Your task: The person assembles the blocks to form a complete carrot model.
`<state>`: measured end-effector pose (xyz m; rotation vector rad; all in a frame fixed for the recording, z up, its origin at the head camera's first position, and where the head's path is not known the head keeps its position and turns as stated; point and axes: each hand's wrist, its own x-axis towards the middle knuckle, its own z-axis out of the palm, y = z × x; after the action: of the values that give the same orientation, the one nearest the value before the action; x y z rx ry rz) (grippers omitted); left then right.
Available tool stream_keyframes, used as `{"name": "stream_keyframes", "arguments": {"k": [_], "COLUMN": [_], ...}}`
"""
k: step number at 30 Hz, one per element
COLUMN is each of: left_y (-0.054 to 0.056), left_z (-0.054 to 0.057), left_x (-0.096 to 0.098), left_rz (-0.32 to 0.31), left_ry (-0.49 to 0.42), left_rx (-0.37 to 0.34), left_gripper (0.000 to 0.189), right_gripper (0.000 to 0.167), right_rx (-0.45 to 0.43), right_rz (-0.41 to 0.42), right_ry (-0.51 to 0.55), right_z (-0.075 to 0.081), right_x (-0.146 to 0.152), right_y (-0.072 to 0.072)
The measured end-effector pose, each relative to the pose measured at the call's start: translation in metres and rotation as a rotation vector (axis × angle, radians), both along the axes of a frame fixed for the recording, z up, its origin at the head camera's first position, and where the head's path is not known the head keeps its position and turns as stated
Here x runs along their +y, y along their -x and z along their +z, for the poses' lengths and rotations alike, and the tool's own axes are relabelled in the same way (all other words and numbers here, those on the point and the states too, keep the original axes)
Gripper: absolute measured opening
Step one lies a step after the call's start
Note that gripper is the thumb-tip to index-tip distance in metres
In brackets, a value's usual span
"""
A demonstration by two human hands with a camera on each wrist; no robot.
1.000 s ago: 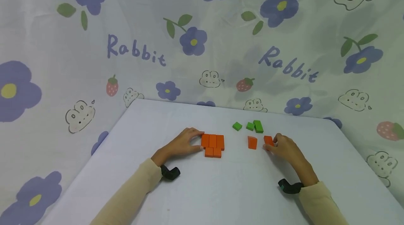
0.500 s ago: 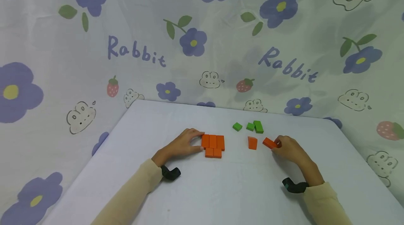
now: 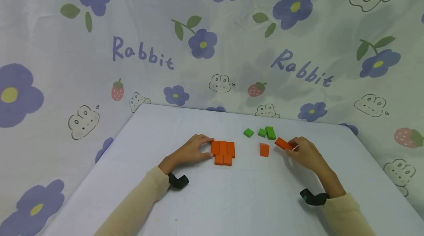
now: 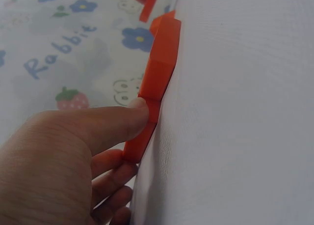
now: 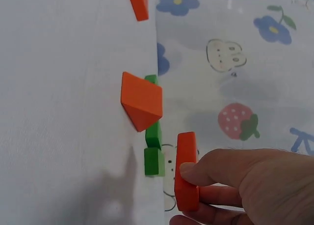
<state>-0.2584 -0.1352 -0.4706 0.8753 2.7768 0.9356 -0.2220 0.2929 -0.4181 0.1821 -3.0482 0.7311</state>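
Several orange blocks (image 3: 223,148) lie flat on the white table, three longer ones side by side and two shorter ones against their near edge. My left hand (image 3: 190,150) holds the leftmost long block, index finger at its far corner and thumb (image 4: 135,112) at its near end. My right hand (image 3: 304,153) pinches a separate orange rectangular block (image 5: 186,173) between thumb and fingers, raised above the table and tilted. Between the hands stands an orange wedge-shaped block (image 3: 264,150), left of the pinched one.
Behind the wedge sit two small green blocks (image 3: 248,132) and one longer green block (image 3: 270,133). A patterned curtain (image 3: 185,77) rises along the table's far edge. Each wrist wears a black camera (image 3: 179,181).
The right hand has lifted the orange block off the table, turning it and moving it slightly farther back. The left hand and the grouped blocks stay in place.
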Motion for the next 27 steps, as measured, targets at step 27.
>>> {"name": "stream_keyframes", "arguments": {"k": [27], "left_y": [0.003], "left_z": [-0.005], "left_x": [-0.001], "left_rz": [-0.002], "left_ry": [0.003], "left_rx": [0.016], "left_gripper": [0.063], "right_gripper": [0.023], "right_rx": [0.216], "right_rz": [0.433], "right_ry": [0.049], "right_z": [0.005], "right_x": [-0.115], "right_y": [-0.031]}}
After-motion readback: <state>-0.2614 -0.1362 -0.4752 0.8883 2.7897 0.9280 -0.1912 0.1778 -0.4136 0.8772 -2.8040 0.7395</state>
